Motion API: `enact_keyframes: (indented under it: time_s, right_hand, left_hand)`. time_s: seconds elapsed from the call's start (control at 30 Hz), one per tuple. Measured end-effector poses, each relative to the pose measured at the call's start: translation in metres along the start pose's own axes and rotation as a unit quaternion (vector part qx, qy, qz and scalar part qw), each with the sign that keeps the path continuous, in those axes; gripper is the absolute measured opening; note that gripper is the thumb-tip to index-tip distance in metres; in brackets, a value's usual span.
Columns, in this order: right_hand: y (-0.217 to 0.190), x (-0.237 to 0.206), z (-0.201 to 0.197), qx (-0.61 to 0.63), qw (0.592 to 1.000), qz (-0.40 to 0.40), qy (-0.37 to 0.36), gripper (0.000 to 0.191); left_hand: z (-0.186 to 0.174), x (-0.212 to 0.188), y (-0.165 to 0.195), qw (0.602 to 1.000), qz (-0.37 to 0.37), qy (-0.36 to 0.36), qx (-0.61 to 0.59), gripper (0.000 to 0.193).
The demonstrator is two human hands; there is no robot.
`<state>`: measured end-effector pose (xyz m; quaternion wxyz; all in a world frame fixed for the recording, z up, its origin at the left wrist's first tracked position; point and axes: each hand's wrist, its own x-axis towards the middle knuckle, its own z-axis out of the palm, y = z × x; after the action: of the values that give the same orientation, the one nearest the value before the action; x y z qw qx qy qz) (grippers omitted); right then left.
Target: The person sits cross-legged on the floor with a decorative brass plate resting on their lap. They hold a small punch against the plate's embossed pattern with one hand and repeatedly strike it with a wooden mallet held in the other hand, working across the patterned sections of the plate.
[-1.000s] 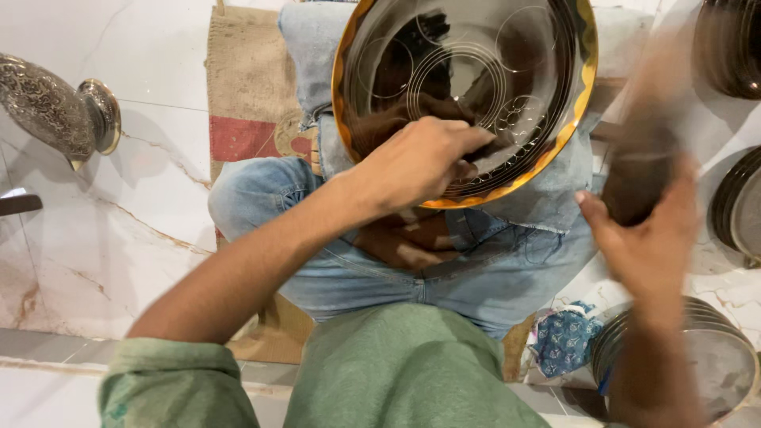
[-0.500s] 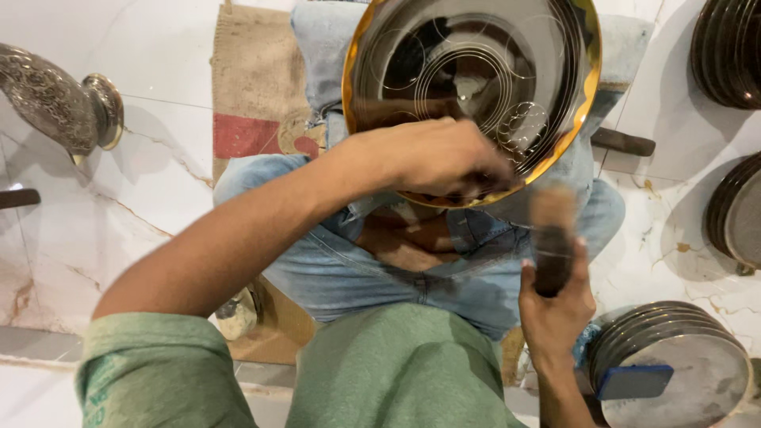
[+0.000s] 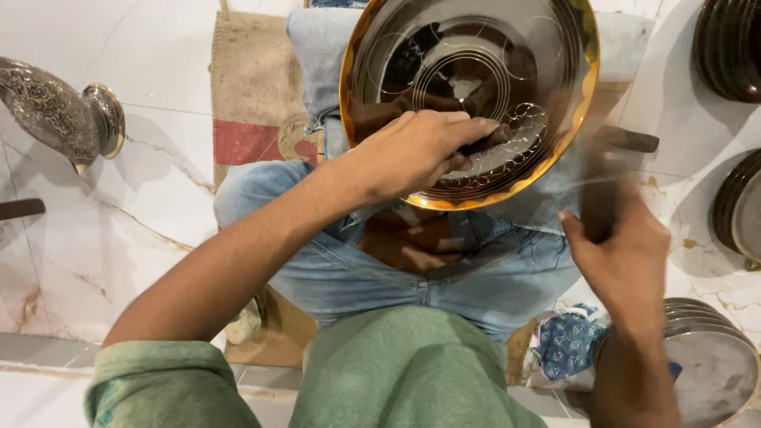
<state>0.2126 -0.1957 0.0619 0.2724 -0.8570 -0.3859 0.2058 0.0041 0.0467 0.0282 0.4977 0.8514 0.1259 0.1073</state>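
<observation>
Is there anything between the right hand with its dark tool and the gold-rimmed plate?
Nothing visible. The right hand, blurred, holds a dark tool just off the gold-rimmed plate, over bare denim. The left hand presses on the plate's lower part.

A: Lighting condition?
B: Bright, even light from above. The marble floor (image 3: 119, 238) is near white, with soft shadows beside the metal vase (image 3: 55, 115).
A: Glare?
B: Reflections streak the shiny round plate (image 3: 476, 71).
A: Sharpness?
B: The left hand (image 3: 416, 150) is sharp; the right hand (image 3: 622, 254) is motion-blurred.
</observation>
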Motion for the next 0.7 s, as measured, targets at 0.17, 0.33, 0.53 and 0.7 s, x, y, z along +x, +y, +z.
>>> enact_keyframes:
  time_s: [0.17, 0.33, 0.53, 0.7]
  right_hand:
    - [-0.048, 0.037, -0.027, -0.197, 0.963, -0.168, -0.076, 0.081]
    - [-0.108, 0.076, -0.044, -0.428, 0.867, -0.141, -0.211, 0.083]
    - [-0.167, 0.095, -0.044, -0.474, 0.801, -0.311, -0.190, 0.084]
    - [-0.189, 0.092, -0.041, -0.346, 0.844, -0.383, -0.144, 0.076]
  left_hand:
    - [0.007, -0.011, 0.004, 0.996, -0.022, 0.081, 0.000, 0.045]
    - [0.021, -0.030, 0.015, 0.967, -0.090, 0.199, -0.127, 0.047]
    - [0.046, -0.041, 0.027, 0.921, -0.145, 0.359, -0.037, 0.037]
    - [0.051, -0.049, 0.035, 0.908, -0.228, 0.349, -0.038, 0.026]
